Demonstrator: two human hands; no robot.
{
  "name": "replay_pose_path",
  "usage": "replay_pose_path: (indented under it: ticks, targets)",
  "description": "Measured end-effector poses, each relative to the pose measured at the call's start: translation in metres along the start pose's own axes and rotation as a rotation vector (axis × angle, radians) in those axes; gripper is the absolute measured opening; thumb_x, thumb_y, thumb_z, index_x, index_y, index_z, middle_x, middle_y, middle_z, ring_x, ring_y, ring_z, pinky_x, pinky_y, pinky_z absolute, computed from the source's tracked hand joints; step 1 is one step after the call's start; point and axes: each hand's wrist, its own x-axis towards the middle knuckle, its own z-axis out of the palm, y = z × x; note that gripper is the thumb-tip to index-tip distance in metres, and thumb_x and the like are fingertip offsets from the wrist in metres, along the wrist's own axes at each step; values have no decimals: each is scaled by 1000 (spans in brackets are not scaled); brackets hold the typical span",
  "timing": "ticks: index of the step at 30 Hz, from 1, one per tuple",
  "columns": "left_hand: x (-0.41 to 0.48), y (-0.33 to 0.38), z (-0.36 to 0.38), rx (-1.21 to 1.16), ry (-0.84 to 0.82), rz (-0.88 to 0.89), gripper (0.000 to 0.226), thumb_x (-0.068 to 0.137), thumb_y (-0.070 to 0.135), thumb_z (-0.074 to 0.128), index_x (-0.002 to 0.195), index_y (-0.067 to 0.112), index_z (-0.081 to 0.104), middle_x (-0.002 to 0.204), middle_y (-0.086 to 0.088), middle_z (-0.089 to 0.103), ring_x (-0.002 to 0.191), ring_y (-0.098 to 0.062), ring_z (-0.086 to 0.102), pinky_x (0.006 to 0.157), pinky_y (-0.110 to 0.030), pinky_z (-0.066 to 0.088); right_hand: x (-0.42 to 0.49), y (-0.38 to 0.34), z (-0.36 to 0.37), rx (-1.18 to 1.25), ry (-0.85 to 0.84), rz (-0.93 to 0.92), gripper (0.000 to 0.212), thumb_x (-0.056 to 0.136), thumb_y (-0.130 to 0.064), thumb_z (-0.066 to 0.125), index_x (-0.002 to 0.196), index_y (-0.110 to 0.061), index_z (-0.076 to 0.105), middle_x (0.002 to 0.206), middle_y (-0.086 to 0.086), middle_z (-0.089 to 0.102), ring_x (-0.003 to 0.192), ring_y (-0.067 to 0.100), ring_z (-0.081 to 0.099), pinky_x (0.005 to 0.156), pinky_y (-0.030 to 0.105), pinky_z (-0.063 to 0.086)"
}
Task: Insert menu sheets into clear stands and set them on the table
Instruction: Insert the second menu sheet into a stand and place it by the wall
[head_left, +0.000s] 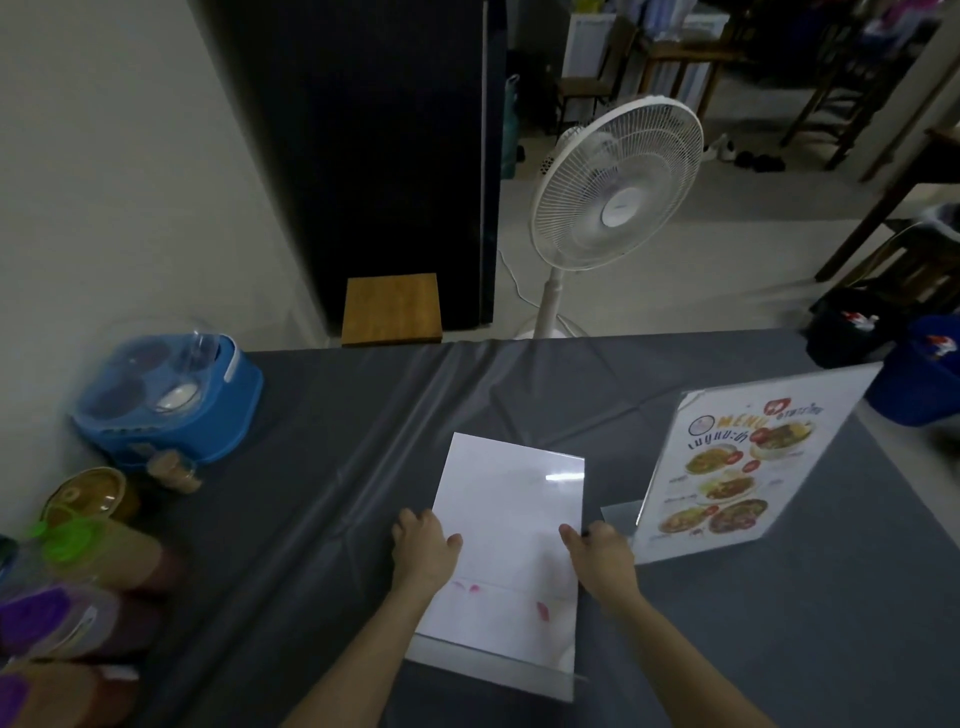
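A clear stand (506, 540) with a white sheet inside it, blank side towards me, sits in the middle of the grey table (322, 467). My left hand (423, 545) grips its left edge and my right hand (600, 553) grips its right edge. The stand's clear foot shows near my wrists, at the front. To the right stands a second clear stand (737, 467), upright, showing a colourful menu sheet with food pictures.
A blue condiment caddy (171, 395) with a clear lid sits at the table's left. Sauce bottles and jars (98, 551) crowd the left front edge. Behind the table are a white pedestal fan (613, 192), a wooden stool (390, 307) and a blue bucket (919, 374).
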Motion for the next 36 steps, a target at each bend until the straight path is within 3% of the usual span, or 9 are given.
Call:
replay_pose_path:
  ticks: [3,9,14,18,21,27,29,33,36]
  targets:
    - [-2,1,0,-14,-6,-16,43,92,32,55,119,-1,49,134,-19,38,121,-32,41,99,-37,42,5,3,3,89,-7,74,35,92,-36,52,88,-1,55,83,11,56,75,24,52,53,24,34]
    - [-4,3,-6,-29,-55,-22,49,90,36,57,120,-1,49,134,-17,37,124,-33,39,100,-36,40,7,2,1,385,-101,192,34,95,-30,48,99,2,58,91,13,57,83,27,54,68,31,40]
    - [-8,2,-12,-63,-110,-38,54,87,38,59,123,-1,49,137,-17,36,128,-35,36,104,-38,38,0,-2,-6,508,-56,236,38,97,-25,44,65,-5,50,76,13,54,71,26,52,68,34,41]
    - [-17,11,-16,-52,-174,-15,53,88,41,54,122,0,50,137,-17,37,129,-32,36,104,-35,40,-11,-12,-18,624,-28,155,29,97,-25,38,91,-3,57,82,14,57,78,28,55,76,44,49]
    - [-31,32,-18,-108,-265,73,57,88,47,52,120,-1,51,134,-14,44,123,-29,46,95,-31,45,-19,-18,-24,773,-64,131,31,97,-29,37,85,-7,56,90,25,61,79,32,59,71,42,52]
    - [-57,76,-19,-212,-378,163,99,46,85,62,127,29,57,129,-3,59,111,-20,59,78,-32,58,-36,-37,-41,904,-138,59,47,99,-34,34,86,2,61,91,29,69,84,38,66,83,51,53]
    - [-57,81,-20,-192,-361,167,102,45,78,64,132,27,53,127,-7,60,107,-26,62,62,-33,61,-40,-44,-42,946,-205,-2,43,100,-29,35,84,-1,63,82,21,69,76,30,64,73,42,55]
    - [-74,82,-39,-168,-232,250,60,75,43,51,133,24,51,131,-7,63,123,-28,57,102,-36,49,-42,-56,-35,1068,-334,-64,36,100,-26,37,84,-4,62,62,7,65,53,17,61,49,25,52]
    - [-86,79,-54,-186,-131,251,40,93,16,43,132,14,53,132,-7,63,123,-24,58,105,-32,45,-47,-64,-30,1063,-424,-106,36,101,-25,34,91,-4,63,65,4,69,56,14,64,54,25,53]
